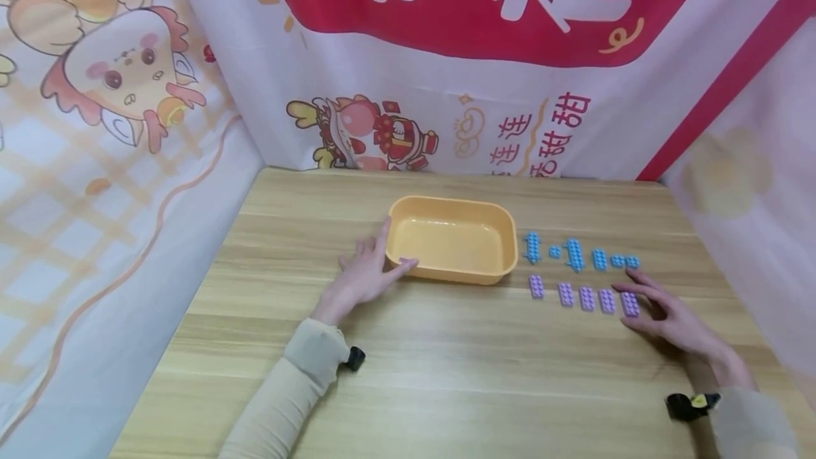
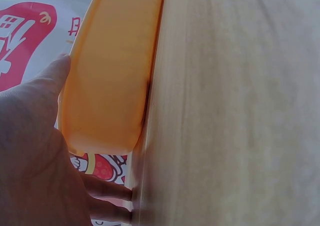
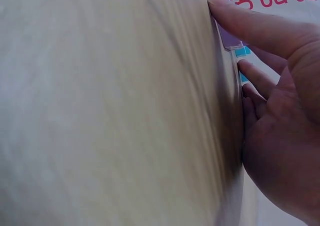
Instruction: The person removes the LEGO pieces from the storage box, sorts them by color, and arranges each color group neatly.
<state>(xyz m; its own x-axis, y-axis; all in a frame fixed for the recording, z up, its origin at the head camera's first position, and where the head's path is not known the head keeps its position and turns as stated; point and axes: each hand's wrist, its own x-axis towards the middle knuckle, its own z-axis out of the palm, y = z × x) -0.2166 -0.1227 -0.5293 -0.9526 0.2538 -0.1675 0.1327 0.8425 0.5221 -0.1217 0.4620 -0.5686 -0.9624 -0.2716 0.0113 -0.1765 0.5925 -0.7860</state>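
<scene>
My left hand [image 1: 363,278] rests at the left front corner of a yellow-orange plastic basin [image 1: 451,278]. Its thumb lies against the front rim and the index finger runs along the left side, with the other fingers spread on the table. In the left wrist view the thumb touches the upper edge of the basin's wall [image 2: 107,85]. On the right, my right hand [image 1: 676,321] pinches the rightmost purple building brick [image 1: 630,304] between thumb and index finger. The right wrist view shows the thumb tip against this purple brick [image 3: 230,35], which is partly hidden.
Several more purple bricks [image 1: 587,298] lie in a row left of the right hand. Behind them runs a row of blue pieces [image 1: 574,255], some long with side pegs, some small. Printed cloth [image 1: 395,76] hangs along the back and sides of the wooden table [image 1: 459,374].
</scene>
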